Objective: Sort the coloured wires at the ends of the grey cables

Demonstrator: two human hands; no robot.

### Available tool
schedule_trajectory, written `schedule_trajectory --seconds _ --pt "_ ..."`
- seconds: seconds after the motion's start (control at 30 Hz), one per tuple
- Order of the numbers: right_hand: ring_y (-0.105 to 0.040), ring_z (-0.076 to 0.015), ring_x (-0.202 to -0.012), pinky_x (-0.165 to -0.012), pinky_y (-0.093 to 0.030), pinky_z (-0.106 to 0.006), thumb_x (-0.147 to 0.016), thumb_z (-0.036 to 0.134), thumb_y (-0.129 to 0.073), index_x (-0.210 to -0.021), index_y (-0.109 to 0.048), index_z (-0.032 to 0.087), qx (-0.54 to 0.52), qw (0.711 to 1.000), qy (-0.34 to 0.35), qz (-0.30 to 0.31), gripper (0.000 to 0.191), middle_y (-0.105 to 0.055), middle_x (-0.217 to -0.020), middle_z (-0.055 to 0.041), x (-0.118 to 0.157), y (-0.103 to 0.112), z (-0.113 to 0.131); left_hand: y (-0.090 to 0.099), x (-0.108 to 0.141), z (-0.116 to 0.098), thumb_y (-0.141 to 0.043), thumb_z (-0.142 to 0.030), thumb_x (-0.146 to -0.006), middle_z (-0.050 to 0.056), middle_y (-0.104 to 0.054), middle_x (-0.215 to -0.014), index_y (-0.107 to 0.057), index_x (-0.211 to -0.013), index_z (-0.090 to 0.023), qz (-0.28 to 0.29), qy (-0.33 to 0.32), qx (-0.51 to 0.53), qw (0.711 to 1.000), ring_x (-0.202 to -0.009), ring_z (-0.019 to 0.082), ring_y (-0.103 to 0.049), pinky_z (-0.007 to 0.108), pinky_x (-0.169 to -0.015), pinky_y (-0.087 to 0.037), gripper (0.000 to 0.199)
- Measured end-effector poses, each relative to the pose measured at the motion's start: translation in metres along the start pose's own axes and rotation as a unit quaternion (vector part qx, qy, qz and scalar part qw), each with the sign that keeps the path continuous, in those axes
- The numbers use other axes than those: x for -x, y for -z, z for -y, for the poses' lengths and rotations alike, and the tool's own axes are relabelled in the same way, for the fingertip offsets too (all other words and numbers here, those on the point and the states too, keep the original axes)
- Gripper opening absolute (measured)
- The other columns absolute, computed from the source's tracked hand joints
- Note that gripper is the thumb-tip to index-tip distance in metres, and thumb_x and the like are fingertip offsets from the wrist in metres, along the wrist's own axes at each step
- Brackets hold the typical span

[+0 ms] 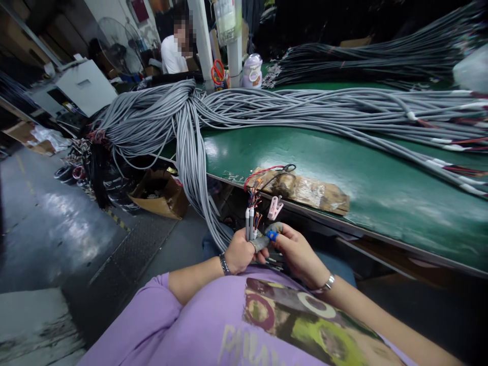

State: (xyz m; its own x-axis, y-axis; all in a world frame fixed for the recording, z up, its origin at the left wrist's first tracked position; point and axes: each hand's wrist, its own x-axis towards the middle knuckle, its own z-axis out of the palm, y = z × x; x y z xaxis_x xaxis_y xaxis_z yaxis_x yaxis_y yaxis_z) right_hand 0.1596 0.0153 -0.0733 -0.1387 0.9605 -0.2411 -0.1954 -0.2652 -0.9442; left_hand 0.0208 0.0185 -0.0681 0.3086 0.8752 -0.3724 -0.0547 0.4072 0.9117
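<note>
My left hand (pixel 239 252) is closed around a few grey cables (pixel 249 223) that stand upright from the fist. White sleeves and thin coloured wire ends (pixel 254 198) top these cables. My right hand (pixel 299 250) meets the left one, its thumb and index finger pinched together; whatever lies between them is hidden. Grey coverings wrap fingers of both hands, and a blue band (pixel 272 235) circles the right thumb tip. From the table, a thick bundle of grey cables (pixel 192 157) hangs down behind my left hand. A pink clip (pixel 275 208) sits at the table edge above my right hand.
A worn wooden board (pixel 316 193) with a red and a black wire lies along the green table's (pixel 381 173) edge. Long grey cables (pixel 305 109) stretch across the back. A cardboard box (pixel 160 195) stands on the floor at left. Another person (pixel 173 53) sits beyond the table.
</note>
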Motion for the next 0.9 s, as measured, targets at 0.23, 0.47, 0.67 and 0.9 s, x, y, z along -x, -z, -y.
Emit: schedule_trajectory --seconds 0.23,0.47,0.67,0.9 --pt "-0.05 -0.0122 -0.045 -0.048 -0.036 -0.026 -0.07 0.027 -0.062 -0.07 -0.051 0.022 -0.04 0.999 -0.018 -0.004 0.012 -0.055 -0.052 0.0045 0.002 -0.006 0.004 -0.001 0.001 0.001 -0.069 -0.052 -0.069 -0.001 -0.058 -0.052 -0.053 -0.075 -0.015 -0.004 0.001 -0.003 1.0 -0.037 0.009 -0.051 0.018 -0.037 -0.028 0.041" --pt "-0.044 -0.0118 -0.035 -0.036 -0.032 -0.026 -0.072 0.029 -0.061 -0.069 -0.051 0.023 -0.136 0.986 -0.076 -0.053 0.012 -0.052 -0.048 0.0051 -0.001 -0.017 0.005 -0.003 0.003 0.003 -0.071 -0.05 -0.068 -0.002 -0.058 -0.051 -0.053 -0.077 -0.016 0.017 0.006 -0.004 1.0 -0.036 0.009 -0.051 0.018 -0.036 -0.029 0.04" --pt "-0.058 -0.0135 -0.058 -0.054 -0.05 -0.025 -0.074 0.037 -0.071 -0.073 -0.062 0.022 -0.188 0.973 -0.084 -0.105 0.018 -0.064 -0.07 -0.0011 -0.009 0.005 0.001 0.001 0.003 0.002 -0.07 -0.049 -0.07 0.0 -0.06 -0.054 -0.053 -0.069 -0.014 -0.005 -0.006 0.02 1.0 -0.037 0.008 -0.052 0.018 -0.037 -0.028 0.039" --pt "-0.061 -0.0159 -0.062 -0.062 -0.051 -0.029 -0.079 0.064 -0.058 -0.076 -0.066 0.02 -0.182 0.977 -0.111 0.002 0.045 -0.067 -0.075 -0.0062 -0.013 0.016 0.006 0.001 0.007 -0.011 -0.072 -0.051 -0.066 0.001 -0.058 -0.052 -0.053 -0.062 -0.014 -0.015 -0.021 0.058 0.998 -0.037 0.008 -0.05 0.019 -0.037 -0.028 0.042"
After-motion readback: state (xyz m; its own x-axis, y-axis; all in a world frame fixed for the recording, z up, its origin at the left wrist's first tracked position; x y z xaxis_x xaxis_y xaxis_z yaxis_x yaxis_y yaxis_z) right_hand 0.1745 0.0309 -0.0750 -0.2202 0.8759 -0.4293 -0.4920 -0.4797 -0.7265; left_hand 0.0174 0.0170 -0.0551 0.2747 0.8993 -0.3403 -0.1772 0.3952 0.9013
